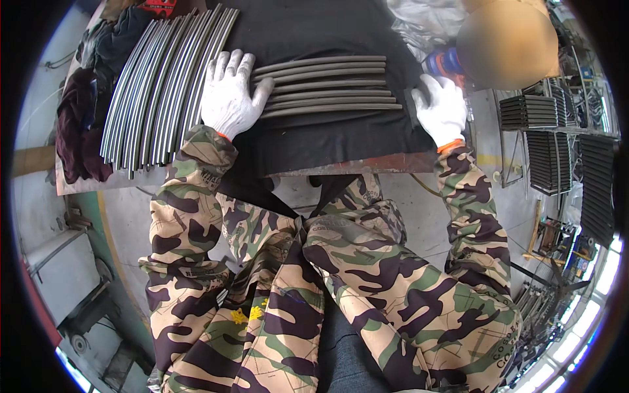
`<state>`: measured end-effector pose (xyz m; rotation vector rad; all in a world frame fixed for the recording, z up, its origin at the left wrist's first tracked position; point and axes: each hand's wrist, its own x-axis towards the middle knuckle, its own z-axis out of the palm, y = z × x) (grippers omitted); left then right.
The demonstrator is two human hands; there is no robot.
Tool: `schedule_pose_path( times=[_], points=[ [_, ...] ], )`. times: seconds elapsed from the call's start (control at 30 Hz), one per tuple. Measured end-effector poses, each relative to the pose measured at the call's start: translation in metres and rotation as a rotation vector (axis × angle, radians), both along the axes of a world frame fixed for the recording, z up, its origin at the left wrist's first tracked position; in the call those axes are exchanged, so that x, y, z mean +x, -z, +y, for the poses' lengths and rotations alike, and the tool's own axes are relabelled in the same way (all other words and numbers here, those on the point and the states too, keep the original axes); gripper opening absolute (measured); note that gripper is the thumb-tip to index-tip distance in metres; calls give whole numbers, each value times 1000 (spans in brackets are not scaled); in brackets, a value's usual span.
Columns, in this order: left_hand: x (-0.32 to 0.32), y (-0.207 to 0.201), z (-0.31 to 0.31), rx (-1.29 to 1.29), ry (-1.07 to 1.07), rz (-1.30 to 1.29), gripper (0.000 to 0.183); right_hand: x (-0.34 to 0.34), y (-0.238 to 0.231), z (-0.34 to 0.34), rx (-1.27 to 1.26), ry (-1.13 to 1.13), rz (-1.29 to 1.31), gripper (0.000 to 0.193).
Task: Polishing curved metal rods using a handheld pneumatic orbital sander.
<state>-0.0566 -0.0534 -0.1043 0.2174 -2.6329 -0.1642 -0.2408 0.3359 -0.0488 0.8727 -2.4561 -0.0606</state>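
My left hand (230, 98), in a white glove with greyed fingertips, lies flat with fingers extended and thumb apart. It rests at the left ends of several dull grey metal rods (327, 84) laid crosswise on a black cloth (327, 141). Beside it on the left, many shinier metal rods (164, 92) lie side by side, pointing away from me. At the cloth's right edge is my right hand (442, 108), also gloved. Its thumb stands apart from the slightly bent fingers, and nothing shows in its grasp. Just beyond it is a blue and red object (447, 63), partly hidden.
Dark crumpled cloth (84, 124) lies on the table's left side. Clear plastic sheeting (429, 23) is at the back right, near a blurred round area. Racks with stacked black ribbed parts (549, 160) stand right of the table. The table's front edge (354, 165) is close to me.
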Motion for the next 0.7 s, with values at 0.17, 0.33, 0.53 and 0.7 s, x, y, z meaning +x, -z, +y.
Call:
schedule_pose_path(
  times=[0.17,0.33,0.53,0.7],
  points=[
    [27,-10,-8,39,154,-140,84,10,-6,-22,-145,-306,-26,29],
    [41,-6,-7,-56,122,-139,88,29,0,-62,-8,-391,-180,58],
    [39,-4,-10,11,129,-150,90,18,9,-97,163,-448,-199,72],
    [40,-7,2,96,116,-118,99,12,-4,-96,263,-506,-421,86]
  ],
)
